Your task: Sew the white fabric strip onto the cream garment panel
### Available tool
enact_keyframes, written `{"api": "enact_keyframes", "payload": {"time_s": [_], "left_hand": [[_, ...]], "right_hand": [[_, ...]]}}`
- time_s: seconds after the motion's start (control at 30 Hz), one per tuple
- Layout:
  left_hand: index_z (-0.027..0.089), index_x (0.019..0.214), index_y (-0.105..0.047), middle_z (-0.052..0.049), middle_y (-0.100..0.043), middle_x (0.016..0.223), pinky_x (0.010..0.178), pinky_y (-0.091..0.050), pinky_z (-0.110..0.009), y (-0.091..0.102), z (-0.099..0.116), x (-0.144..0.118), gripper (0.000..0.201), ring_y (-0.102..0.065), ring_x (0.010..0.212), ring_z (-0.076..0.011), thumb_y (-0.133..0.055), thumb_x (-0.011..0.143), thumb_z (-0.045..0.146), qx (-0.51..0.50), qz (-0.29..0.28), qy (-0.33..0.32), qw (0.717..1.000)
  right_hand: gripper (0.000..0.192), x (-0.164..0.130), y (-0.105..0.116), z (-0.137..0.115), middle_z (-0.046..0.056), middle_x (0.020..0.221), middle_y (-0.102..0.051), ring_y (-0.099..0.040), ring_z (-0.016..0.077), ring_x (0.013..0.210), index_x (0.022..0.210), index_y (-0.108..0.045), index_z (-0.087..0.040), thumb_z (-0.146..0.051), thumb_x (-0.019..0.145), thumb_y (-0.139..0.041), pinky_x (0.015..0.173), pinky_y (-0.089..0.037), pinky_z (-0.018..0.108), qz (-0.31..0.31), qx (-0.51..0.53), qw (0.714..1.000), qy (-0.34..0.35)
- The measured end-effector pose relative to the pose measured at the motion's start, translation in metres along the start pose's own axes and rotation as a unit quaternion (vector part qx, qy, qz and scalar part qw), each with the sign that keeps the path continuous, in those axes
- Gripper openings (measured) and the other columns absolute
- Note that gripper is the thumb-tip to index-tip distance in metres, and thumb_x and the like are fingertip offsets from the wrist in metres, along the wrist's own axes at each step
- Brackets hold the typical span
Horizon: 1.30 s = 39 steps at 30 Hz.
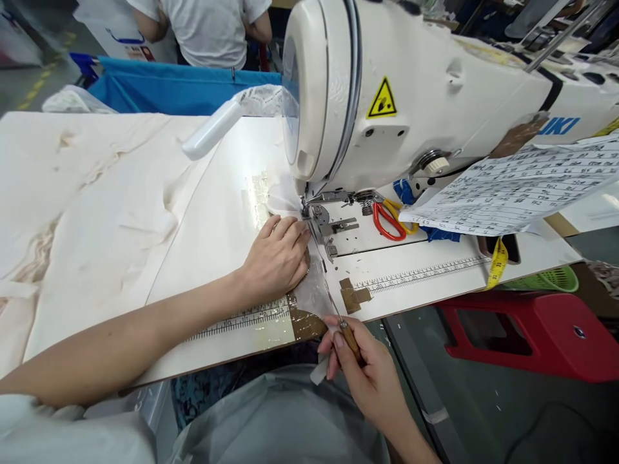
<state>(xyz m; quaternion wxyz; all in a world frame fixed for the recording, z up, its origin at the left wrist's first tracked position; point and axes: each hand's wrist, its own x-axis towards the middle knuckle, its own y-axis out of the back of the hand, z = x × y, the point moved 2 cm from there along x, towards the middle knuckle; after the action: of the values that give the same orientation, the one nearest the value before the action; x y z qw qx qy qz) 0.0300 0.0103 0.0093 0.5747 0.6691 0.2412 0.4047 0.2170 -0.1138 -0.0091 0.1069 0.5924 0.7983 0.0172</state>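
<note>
My left hand (pixel 279 258) lies on a thin white fabric strip (pixel 312 287), its fingertips close to the presser foot (pixel 304 207) of a white sewing machine (pixel 387 96). Its fingers rest flat, slightly bent, on the cloth. Below the table's front edge, my right hand (pixel 365 367) is closed around the wooden handle of an awl (pixel 349 339). The awl's thin metal shaft points up toward the needle area, along the fabric's right edge. The near end of the strip runs between the right-hand fingers, and a small white tail hangs beneath them.
Red- and yellow-handled scissors (pixel 389 220) lie behind the needle plate, beside a printed paper sheet (pixel 512 187). A yellow tape measure (pixel 497 263) hangs over the table edge. Pale fabric (pixel 87 212) covers the left side. A red stool (pixel 546 335) stands right; a person (pixel 207 29) is beyond.
</note>
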Motion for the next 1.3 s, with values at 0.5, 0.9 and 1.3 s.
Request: {"api": "enact_keyframes", "payload": {"time_s": [0.5, 0.9, 1.3], "left_hand": [[0.003, 0.131, -0.056, -0.019, -0.058, 0.131, 0.113, -0.035, -0.049, -0.002, 0.001, 0.0, 0.047, -0.048, 0.126, -0.0335, -0.041, 0.092, 0.026, -0.001, -0.011, -0.009, 1.0], [0.001, 0.119, -0.059, -0.019, -0.06, 0.115, 0.087, -0.053, -0.038, -0.007, -0.012, 0.01, 0.036, -0.053, 0.1, -0.0263, -0.031, 0.099, 0.01, 0.003, -0.009, -0.013, 1.0], [0.014, 0.097, -0.067, -0.012, -0.069, 0.099, 0.062, -0.054, -0.034, -0.012, -0.038, 0.024, 0.025, -0.062, 0.088, -0.0235, -0.043, 0.101, 0.018, -0.03, 0.066, -0.012, 0.997]], "right_hand": [[0.026, 0.025, 0.002, -0.019, 0.003, 0.094, -0.07, -0.063, 0.0085, 0.051, 0.118, -0.059, -0.02, -0.033, 0.104, -0.041, 0.054, -0.052, 0.022, 0.005, -0.054, 0.999, -0.001], [0.037, 0.021, 0.005, -0.052, -0.001, 0.086, -0.07, -0.06, 0.0102, 0.059, 0.131, -0.054, -0.026, -0.014, 0.098, -0.045, 0.057, -0.051, 0.021, -0.022, -0.153, 0.966, 0.206], [0.034, 0.02, 0.003, -0.07, 0.003, 0.102, -0.076, -0.072, 0.017, 0.084, 0.129, -0.056, -0.023, -0.018, 0.1, -0.039, 0.075, -0.056, 0.027, -0.068, -0.238, 0.943, 0.225]]}}
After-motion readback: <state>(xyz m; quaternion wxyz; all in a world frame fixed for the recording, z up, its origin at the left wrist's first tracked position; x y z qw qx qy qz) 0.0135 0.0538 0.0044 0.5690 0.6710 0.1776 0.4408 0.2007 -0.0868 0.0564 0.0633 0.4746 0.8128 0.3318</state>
